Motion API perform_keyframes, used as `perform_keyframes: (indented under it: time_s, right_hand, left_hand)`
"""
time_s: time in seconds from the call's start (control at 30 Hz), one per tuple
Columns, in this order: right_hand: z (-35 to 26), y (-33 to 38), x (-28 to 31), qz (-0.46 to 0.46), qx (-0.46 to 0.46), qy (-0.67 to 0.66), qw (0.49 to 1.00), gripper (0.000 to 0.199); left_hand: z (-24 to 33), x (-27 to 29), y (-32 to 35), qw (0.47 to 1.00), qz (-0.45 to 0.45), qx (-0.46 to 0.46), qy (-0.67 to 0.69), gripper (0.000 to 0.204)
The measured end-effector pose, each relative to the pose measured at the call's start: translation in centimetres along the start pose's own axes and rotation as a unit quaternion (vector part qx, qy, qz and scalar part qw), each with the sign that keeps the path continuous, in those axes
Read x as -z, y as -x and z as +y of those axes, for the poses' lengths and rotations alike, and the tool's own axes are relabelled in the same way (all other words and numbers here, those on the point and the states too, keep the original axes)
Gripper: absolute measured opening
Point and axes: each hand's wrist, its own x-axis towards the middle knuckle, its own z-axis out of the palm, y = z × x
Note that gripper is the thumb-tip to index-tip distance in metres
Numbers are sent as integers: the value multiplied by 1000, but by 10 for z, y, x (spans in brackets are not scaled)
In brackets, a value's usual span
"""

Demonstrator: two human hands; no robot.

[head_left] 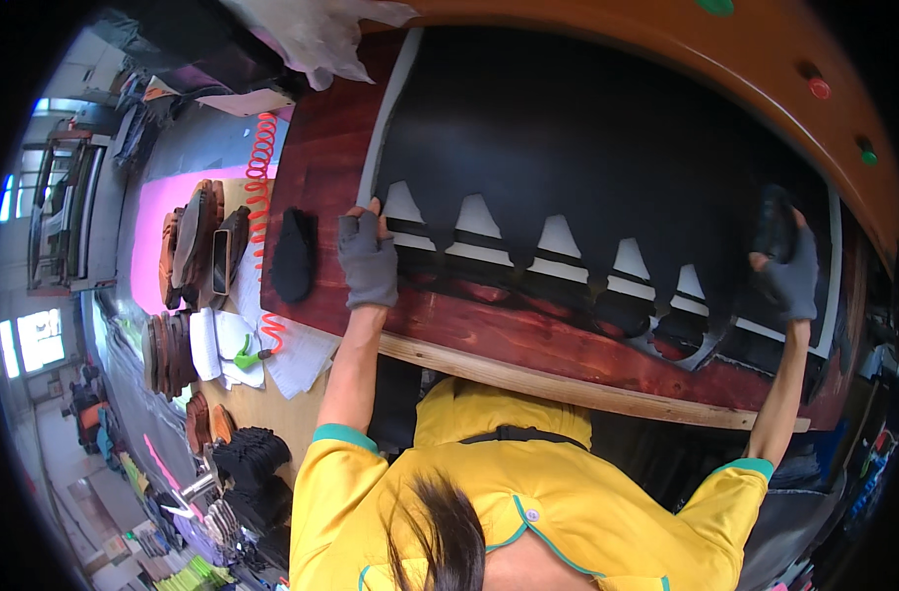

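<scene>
A person in a yellow shirt (528, 492) leans over a dark red cutting board (528, 330). The gloved left hand (368, 258) presses flat, fingers spread, on a large black sheet (587, 148) with zigzag cutouts. The gloved right hand (786, 271) grips a black tool (772, 222) on the sheet's far edge. A black cut piece (294, 254) lies beside the left hand; beyond, a coiled orange hose (260, 158).
</scene>
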Motion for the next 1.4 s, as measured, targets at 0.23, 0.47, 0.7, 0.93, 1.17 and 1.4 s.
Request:
perform_keyframes:
  time_s: [0.23, 0.47, 0.7, 0.93, 1.17, 1.4]
  right_hand:
    - [-224, -44, -82, -94, 544, 103, 827, 79]
    - [-350, -95, -184, -96, 773, 145, 610, 40]
    - [-343, -42, -178, -104, 429, 17, 897, 68]
    - [-344, 46, -211, -61, 175, -70, 980, 76]
    - [-338, 23, -233, 12, 191, -86, 978, 69]
    - [-334, -35, -252, 38, 205, -81, 975, 73]
  left_hand:
    - [-5, 6, -2, 998, -13, -3, 54, 28]
    - [-8, 20, -13, 997, -66, -2, 49, 23]
    - [6, -2, -42, 991, -80, -71, 86, 43]
    - [12, -20, -41, 986, -137, -59, 76, 60]
    - [13, -42, -64, 988, -100, -76, 88, 60]
    - [18, -76, -108, 990, -82, -84, 75, 61]
